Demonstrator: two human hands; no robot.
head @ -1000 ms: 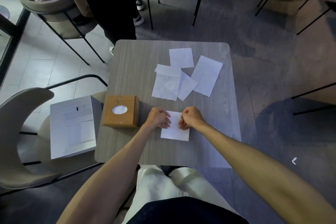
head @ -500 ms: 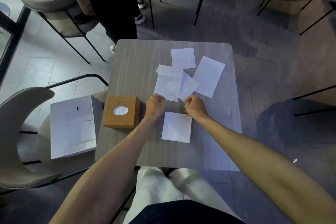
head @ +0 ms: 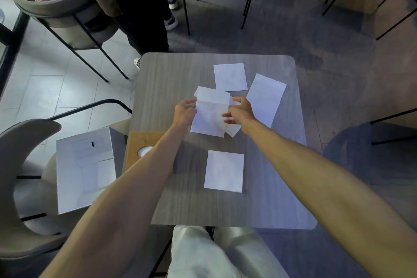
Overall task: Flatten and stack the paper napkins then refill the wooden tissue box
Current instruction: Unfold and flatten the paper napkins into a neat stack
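Note:
One flattened white napkin (head: pixel 224 171) lies alone on the near part of the grey table (head: pixel 167 79). Further back is a napkin with a folded top edge (head: pixel 211 113). My left hand (head: pixel 185 111) touches its left edge with loosely bent fingers. My right hand (head: pixel 242 112) lays spread fingers on its right edge. Another napkin (head: pixel 232 130) peeks out from under it. Two more napkins lie behind, a square one (head: pixel 230 77) and a longer one (head: pixel 265 97). The wooden tissue box (head: pixel 144 144) stands at the table's left edge, half hidden by my left forearm.
An open white cardboard box (head: pixel 83 169) rests on the chair (head: pixel 20 142) to my left. A person in dark clothes (head: pixel 140 7) stands past the table's far left corner. Chairs (head: pixel 67 18) ring the table.
Both hands left the flattened napkin near me and moved away from me to the napkin with the folded top. The flattened napkin stays where it was pressed.

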